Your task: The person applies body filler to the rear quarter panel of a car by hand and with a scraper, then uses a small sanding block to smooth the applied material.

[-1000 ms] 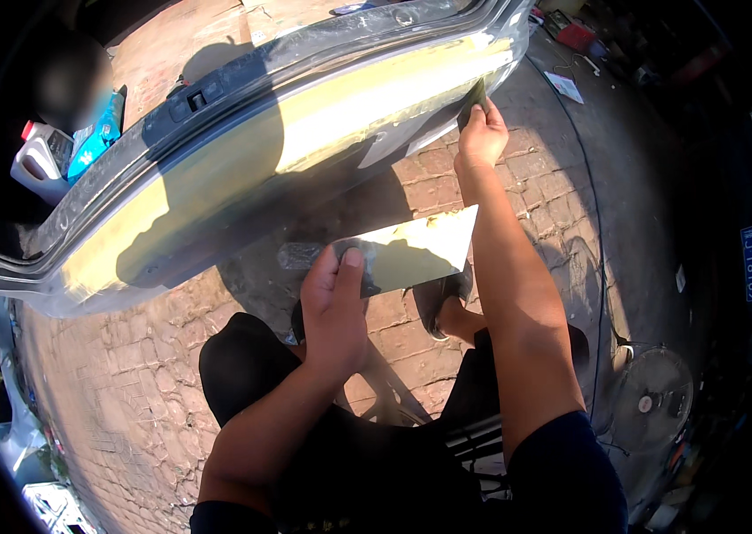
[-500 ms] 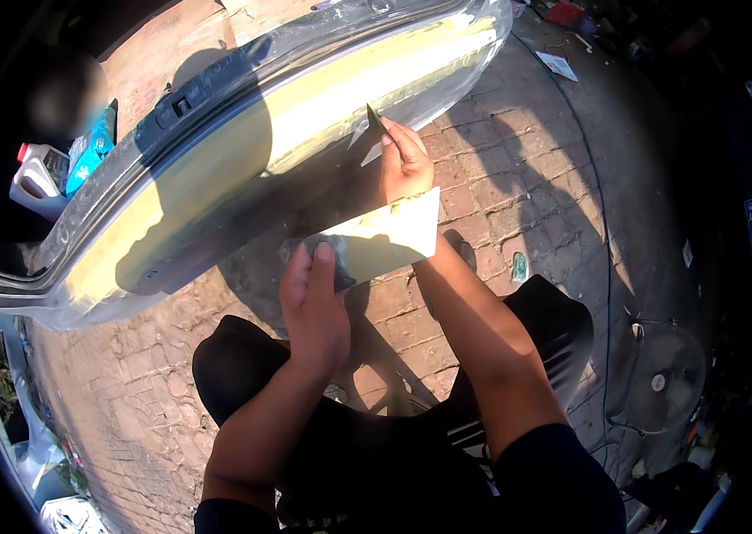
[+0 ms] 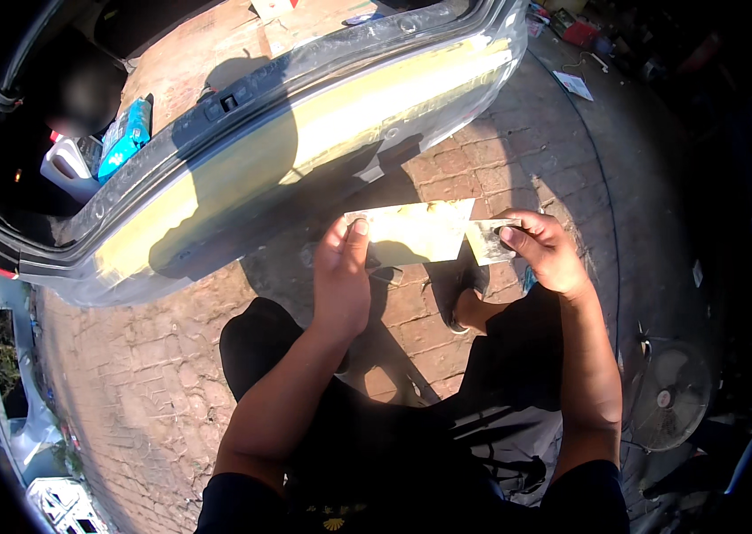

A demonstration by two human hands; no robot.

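My left hand (image 3: 343, 283) grips the left end of a flat, pale plate (image 3: 416, 233) smeared with yellowish filler, thumb on top. At the plate's right end, my right hand (image 3: 552, 256) pinches a small flat putty spreader (image 3: 482, 242), which also carries filler. Its edge is against or very close to the plate; actual contact cannot be made out. Beyond both hands stands the rear end of a car, its panel (image 3: 336, 133) coated with a broad band of yellow filler and partly in my shadow.
Inside the open car rear are a white jug (image 3: 69, 169) and a blue package (image 3: 127, 138). A round fan (image 3: 665, 398) stands at the right, near a dark cable (image 3: 603, 169) along the ground. Brick paving (image 3: 144, 374) lies beneath.
My right hand has come back from near the car panel, moving right and toward me, bringing the spreader to the plate's right end. The plate has shifted right and turned more level.
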